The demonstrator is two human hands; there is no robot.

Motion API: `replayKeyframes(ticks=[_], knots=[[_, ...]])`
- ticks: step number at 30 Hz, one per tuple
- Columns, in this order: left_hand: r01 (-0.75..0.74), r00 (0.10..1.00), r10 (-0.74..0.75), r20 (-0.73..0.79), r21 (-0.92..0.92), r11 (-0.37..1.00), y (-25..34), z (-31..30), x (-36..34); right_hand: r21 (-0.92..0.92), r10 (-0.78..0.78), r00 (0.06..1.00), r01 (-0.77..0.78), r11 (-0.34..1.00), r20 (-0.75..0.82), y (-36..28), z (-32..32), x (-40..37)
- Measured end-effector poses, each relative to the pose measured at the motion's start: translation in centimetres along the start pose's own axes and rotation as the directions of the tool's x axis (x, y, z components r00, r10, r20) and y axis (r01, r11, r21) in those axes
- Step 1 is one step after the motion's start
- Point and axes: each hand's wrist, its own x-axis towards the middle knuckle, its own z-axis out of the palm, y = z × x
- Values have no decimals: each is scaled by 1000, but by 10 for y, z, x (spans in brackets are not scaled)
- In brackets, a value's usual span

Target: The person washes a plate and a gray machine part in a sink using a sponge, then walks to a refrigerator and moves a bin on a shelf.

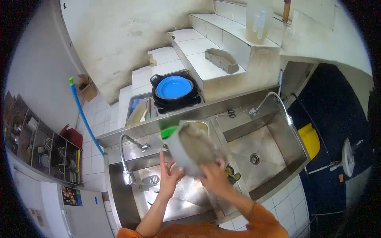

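A grey container [182, 152], blurred by motion, is tilted above the divider side of the left sink [139, 198]. My right hand [214, 176] grips its lower right rim. Beside its left side is my left hand [170, 176], index finger pointing up and the other fingers partly bent, with nothing visible in it. A slotted utensil [150, 181] lies in the left sink below the faucet [127, 174]. Behind the container shows a bright green item [168, 132]. Some dark and yellow item [232, 174] sits just right of my right hand.
The right sink [274, 152] has its own faucet [289, 119]. Scissors [231, 114] lie on the ledge. Beyond the sinks are a blue basin [174, 87] on black pans, a grey tray [222, 60] and a clear pitcher [258, 23] on tiled steps.
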Motion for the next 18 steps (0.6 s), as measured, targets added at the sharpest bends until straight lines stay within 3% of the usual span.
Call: replayKeyframes(ticks=[2, 3, 4, 7, 10, 14, 16, 18], knots=[[-23, 999, 25, 31, -44, 999, 1, 0, 11, -151, -85, 994, 75, 986, -62, 26, -47, 62], [-80, 996, 75, 55, 91, 993, -6, -5, 16, -225, -92, 985, 57, 973, -149, 45, -58, 97], [-134, 989, 118, 85, 225, 965, -14, -10, 18, -270, -12, 993, -20, 963, -117, 57, -79, 137], [-42, 998, 21, 63, 366, 930, -51, -39, 23, -358, -30, 978, -48, 933, -208, 120, -110, 256], [68, 996, -89, 24, 456, 887, -80, -66, 12, -520, 160, 975, -219, 825, -156, 189, -120, 354], [237, 970, -221, -97, 560, 794, -101, -94, -7, -578, 243, 953, -302, 758, -179, 244, -122, 408], [229, 973, -193, -125, 588, 776, -121, -118, -15, -584, 275, 942, -334, 740, -190, 259, -121, 417], [223, 975, -167, -148, 621, 752, -136, -141, -19, -557, 447, 879, -458, 693, -167, 266, -123, 420]])
